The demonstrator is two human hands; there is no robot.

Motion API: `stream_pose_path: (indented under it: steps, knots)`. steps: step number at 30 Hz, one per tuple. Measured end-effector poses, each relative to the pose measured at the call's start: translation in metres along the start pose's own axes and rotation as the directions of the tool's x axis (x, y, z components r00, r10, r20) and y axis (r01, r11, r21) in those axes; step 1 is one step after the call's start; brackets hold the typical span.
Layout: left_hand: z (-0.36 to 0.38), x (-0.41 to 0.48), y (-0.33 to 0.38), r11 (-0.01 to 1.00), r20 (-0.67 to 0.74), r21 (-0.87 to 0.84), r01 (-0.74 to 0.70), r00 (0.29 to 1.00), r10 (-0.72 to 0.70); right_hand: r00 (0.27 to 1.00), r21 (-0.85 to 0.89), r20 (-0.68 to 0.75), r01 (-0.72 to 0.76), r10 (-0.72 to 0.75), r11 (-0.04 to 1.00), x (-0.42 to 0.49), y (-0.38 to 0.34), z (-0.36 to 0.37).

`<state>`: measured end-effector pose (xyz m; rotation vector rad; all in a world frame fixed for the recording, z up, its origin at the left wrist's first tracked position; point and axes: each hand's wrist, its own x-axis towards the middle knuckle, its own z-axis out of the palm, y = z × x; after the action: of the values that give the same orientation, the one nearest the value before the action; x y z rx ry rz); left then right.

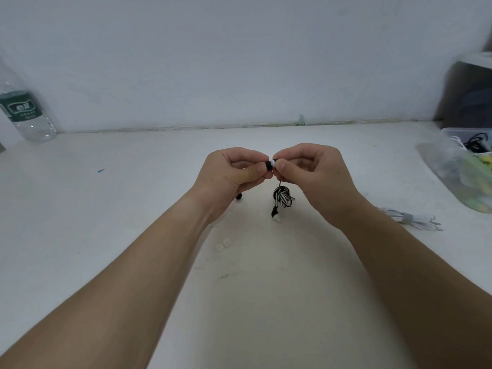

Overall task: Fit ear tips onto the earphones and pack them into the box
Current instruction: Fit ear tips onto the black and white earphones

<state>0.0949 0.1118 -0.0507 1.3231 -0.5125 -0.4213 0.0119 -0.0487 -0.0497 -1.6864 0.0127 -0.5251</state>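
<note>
Head view: the left hand (234, 171) and right hand (314, 171) meet fingertip to fingertip above the table (106, 222), both pinching a small black-and-white earbud (270, 165) between thumb and forefinger. The white ring at the join is probably the ear tip, though it is too small to be sure. Just below the pinch, a thin wire drops from the right fingers to a striped cable bundle (282, 198), with a second earbud (275, 213) under it. Nearer the person, two loose ear tips (223, 245) lie on the table. Far right of the grip sits a plastic tub (458, 166).
</note>
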Motion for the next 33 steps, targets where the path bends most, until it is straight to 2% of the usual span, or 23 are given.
stream_pose_path:
  steps: [12, 24, 33]
  knots:
    - [0.007, 0.002, -0.003, 0.998, -0.079, -0.061, -0.026, 0.997, 0.021, 0.98, -0.126, -0.157, 0.1, -0.119, 0.987, -0.003, 0.0, 0.014]
    - [0.012, 0.001, -0.003, 0.997, -0.104, -0.015, -0.075, 0.992, 0.073, 0.951, -0.23, -0.243, 0.137, -0.193, 0.963, -0.004, 0.002, 0.018]
    - [0.005, 0.003, 0.001, 1.0, 0.004, -0.012, -0.009, 1.0, 0.009, 0.996, 0.014, -0.087, 0.026, -0.024, 1.0, 0.0, 0.003, 0.001]
